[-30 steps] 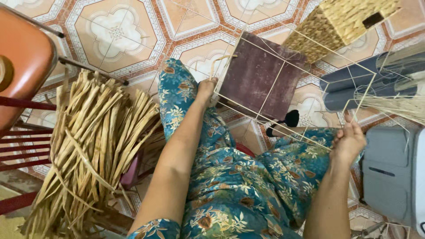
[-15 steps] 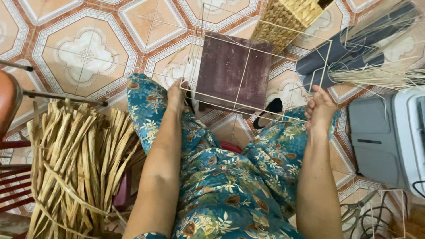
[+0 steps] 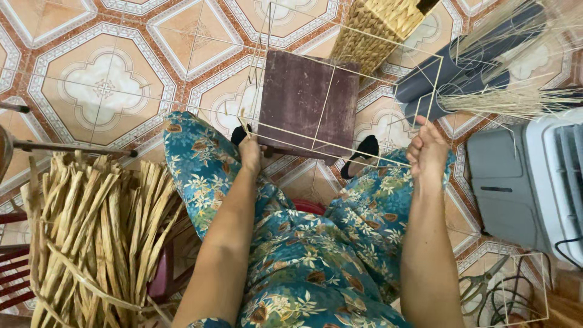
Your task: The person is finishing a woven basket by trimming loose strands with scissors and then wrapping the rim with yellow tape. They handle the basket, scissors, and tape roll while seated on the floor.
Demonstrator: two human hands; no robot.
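A thin cream wire frame point(image 3: 340, 79) shaped like an open box hangs over a dark purple square stool point(image 3: 308, 103). My left hand point(image 3: 249, 152) grips the frame's near left corner. My right hand point(image 3: 427, 152) grips its near right corner. Both arms reach out over my knees, which are covered in blue floral trousers point(image 3: 316, 243). The frame sits level in front of me, with the tiled floor point(image 3: 103, 85) beneath.
A heap of dried straw strips point(image 3: 91, 231) lies at my left on a red chair. A woven basket point(image 3: 379, 27) stands behind the stool. Thin reeds point(image 3: 516, 100) lie over a dark mat at upper right. A grey-white appliance point(image 3: 528, 182) and scissors point(image 3: 480, 285) are at right.
The view has shifted, so the frame and stool now sit more centrally. Both hands have kept their hold on the frame's near corners, and the frame looks more level.
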